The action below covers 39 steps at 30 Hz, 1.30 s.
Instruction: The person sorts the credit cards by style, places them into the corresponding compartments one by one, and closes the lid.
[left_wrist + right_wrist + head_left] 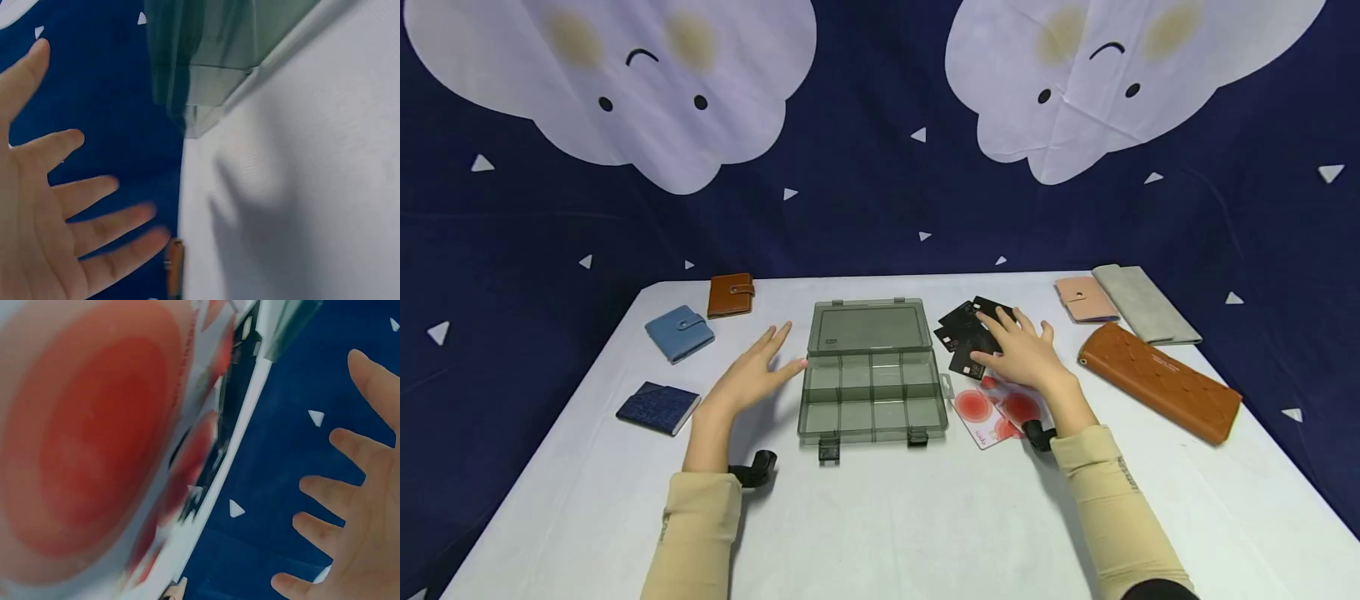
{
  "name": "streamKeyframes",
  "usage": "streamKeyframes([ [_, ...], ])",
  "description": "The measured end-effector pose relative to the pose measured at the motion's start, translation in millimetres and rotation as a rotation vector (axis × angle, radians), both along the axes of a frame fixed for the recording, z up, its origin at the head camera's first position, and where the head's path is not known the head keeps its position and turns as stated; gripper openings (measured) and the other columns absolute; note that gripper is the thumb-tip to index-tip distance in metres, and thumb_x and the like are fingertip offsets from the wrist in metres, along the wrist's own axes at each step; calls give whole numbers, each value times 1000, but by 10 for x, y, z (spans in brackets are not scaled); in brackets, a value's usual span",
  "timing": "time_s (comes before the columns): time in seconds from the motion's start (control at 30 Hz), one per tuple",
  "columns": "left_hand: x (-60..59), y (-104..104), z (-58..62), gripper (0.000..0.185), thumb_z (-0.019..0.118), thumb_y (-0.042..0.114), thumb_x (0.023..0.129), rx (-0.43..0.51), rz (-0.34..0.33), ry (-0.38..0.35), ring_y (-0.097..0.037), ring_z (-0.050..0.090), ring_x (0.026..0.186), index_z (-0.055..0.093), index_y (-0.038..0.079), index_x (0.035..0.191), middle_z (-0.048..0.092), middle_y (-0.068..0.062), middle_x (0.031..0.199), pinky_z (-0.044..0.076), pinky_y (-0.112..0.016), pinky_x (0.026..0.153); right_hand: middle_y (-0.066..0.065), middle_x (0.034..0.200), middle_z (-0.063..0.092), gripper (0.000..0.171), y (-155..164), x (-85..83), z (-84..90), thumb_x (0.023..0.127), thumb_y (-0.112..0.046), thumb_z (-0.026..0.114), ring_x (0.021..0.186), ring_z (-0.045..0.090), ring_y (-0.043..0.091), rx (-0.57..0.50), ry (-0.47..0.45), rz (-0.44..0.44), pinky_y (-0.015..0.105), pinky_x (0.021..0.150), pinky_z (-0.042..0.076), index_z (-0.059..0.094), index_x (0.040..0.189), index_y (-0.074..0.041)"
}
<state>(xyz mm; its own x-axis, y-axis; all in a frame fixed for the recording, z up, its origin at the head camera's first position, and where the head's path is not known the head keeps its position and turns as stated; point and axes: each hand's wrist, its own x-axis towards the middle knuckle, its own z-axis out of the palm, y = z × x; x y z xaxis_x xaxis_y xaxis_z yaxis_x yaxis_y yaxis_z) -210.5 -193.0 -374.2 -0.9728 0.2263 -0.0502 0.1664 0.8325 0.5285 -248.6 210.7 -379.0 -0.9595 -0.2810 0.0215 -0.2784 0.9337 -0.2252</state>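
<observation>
My left hand hovers just left of a grey-green see-through compartment box, its fingers spread and holding nothing. The box lies with its lid folded back and its latches toward me; no items show in its compartments. On the other side, my right hand is over several black cards, fingers spread; the right wrist view shows it raised above the table with nothing in it. Red-and-white cards lie beneath that wrist, overlapping one another. In the left wrist view the left palm is bare.
At the left lie a brown wallet, a light blue wallet and a dark blue wallet. A pink wallet, a grey wallet and a long brown pouch lie at the right. A patterned curtain hangs behind the table.
</observation>
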Motion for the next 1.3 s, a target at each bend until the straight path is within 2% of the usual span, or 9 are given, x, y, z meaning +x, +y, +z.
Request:
streamKeyframes([
  [0.07, -29, -11, -59, 77, 45, 54, 91, 128, 5, -90, -41, 38, 125, 10, 20, 150, 19, -19, 151, 27, -58, 101, 21, 150, 20, 73, -15, -59, -23, 88, -48, 54, 136, 12, 44, -3, -39, 9, 71, 97, 6, 26, 147, -16],
  [0.17, -76, -23, -170, 74, 47, 47, 93, 328, 7, -219, -34, 58, 98, 10, 17, 150, 28, -21, 147, 44, -46, 90, 20, 150, 20, 75, -32, -135, -54, 87, -47, 56, 135, 13, 44, -25, -104, 23, 71, 96, 7, 25, 147, -15],
  [0.23, -104, -25, -245, 73, 48, 44, 94, 469, 28, -303, -26, 59, 81, 11, 15, 150, 30, -22, 145, 50, -39, 77, 20, 150, 21, 76, -44, -177, -72, 86, -46, 58, 134, 14, 45, -38, -138, 36, 71, 95, 10, 25, 147, -15],
  [0.4, -170, -23, -380, 70, 48, 40, 95, 704, 49, -399, -19, 57, 82, 15, 11, 149, 32, -27, 139, 54, -37, 72, 23, 144, 32, 80, -56, -240, -107, 82, -41, 66, 127, 28, 47, -29, -181, 58, 67, 89, 22, 28, 146, -13],
  [0.53, -200, -30, -434, 68, 49, 37, 95, 754, 26, -440, -20, 57, 89, 16, 12, 149, 28, -25, 143, 53, -40, 78, 27, 139, 38, 82, -57, -259, -111, 79, -39, 69, 123, 35, 47, 2, -197, 62, 63, 84, 30, 30, 145, -11],
  [0.67, -194, -76, -496, 70, 53, 21, 94, 789, -44, -479, -32, 52, 109, 12, 15, 150, 17, -22, 150, 49, -44, 86, 28, 139, 37, 83, -78, -279, -114, 75, -35, 73, 122, 37, 47, 11, -213, 74, 62, 83, 31, 32, 144, -11],
  [0.77, -190, -106, -533, 79, 60, 9, 88, 817, -86, -488, -33, 50, 114, 10, 14, 150, 14, -24, 150, 47, -44, 89, 27, 140, 35, 84, -95, -303, -117, 73, -31, 75, 122, 37, 46, 11, -222, 74, 62, 85, 30, 33, 144, -12],
  [0.97, -179, -120, -547, 90, 67, 5, 82, 822, -99, -492, -13, 57, 95, 8, 13, 150, 12, -25, 150, 48, -37, 89, 28, 141, 31, 87, -106, -376, -103, 72, -27, 77, 123, 33, 48, 21, -256, 72, 65, 89, 28, 32, 144, -12],
  [1.3, -162, -115, -538, 88, 66, 3, 83, 823, -88, -493, -12, 57, 94, 10, 13, 150, 14, -24, 150, 50, -31, 85, 27, 127, 38, 84, -102, -526, -87, 65, -25, 82, 115, 35, 43, -12, -241, 44, 59, 86, 32, 43, 136, -3],
])
